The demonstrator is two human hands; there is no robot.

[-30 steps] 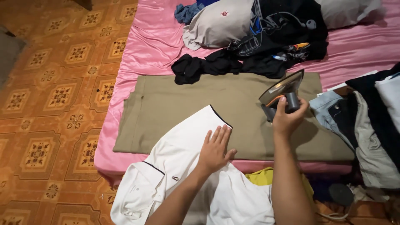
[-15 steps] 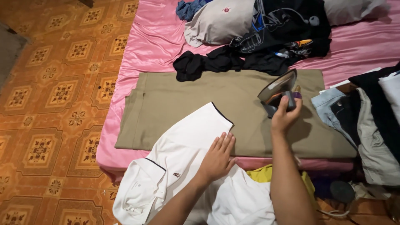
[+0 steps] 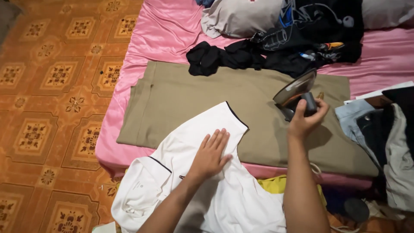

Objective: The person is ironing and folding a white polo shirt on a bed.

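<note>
Head: black clothes (image 3: 224, 56) behind iron (image 3: 296, 92), jeans (image 3: 366, 125) rt.

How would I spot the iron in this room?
Find the pink bed sheet, then the olive cloth spread flat on it. At the cloth's right end the right hand holds the iron tipped up, its shiny metal soleplate unlike the soft clothes around.
</note>
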